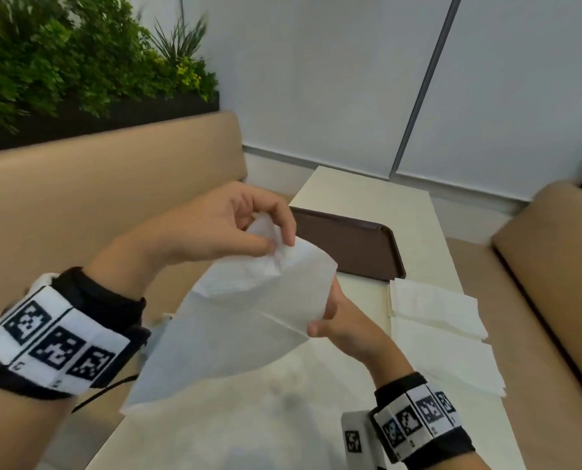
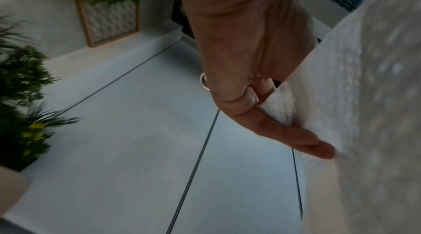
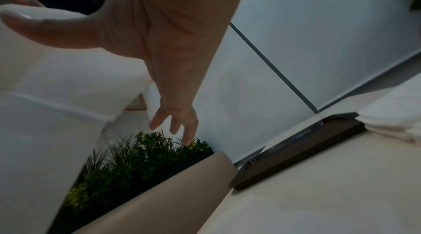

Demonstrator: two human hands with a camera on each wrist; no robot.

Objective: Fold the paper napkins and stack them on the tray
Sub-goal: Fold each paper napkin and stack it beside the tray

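I hold a large white paper napkin [image 1: 242, 320] up in the air over the cream table [image 1: 415, 225]. My left hand [image 1: 277, 244] pinches its crumpled upper corner between thumb and fingers; the left wrist view shows the thumb [image 2: 296, 139] pressed against the embossed napkin [image 2: 364, 94]. My right hand [image 1: 320, 322] grips the napkin's right edge, thumb in front and fingers behind. In the right wrist view the thumb [image 3: 34, 20] lies on the napkin [image 3: 45, 94] while the other fingers [image 3: 173, 122] stay spread. The brown tray [image 1: 350, 245] lies beyond, with nothing visible on it.
A pile of flat white napkins [image 1: 442, 330] lies on the table right of my hands, just in front of the tray [image 3: 296, 149]. Beige benches [image 1: 96, 184] flank the table on both sides. A planter with green plants [image 1: 62, 62] stands behind the left bench.
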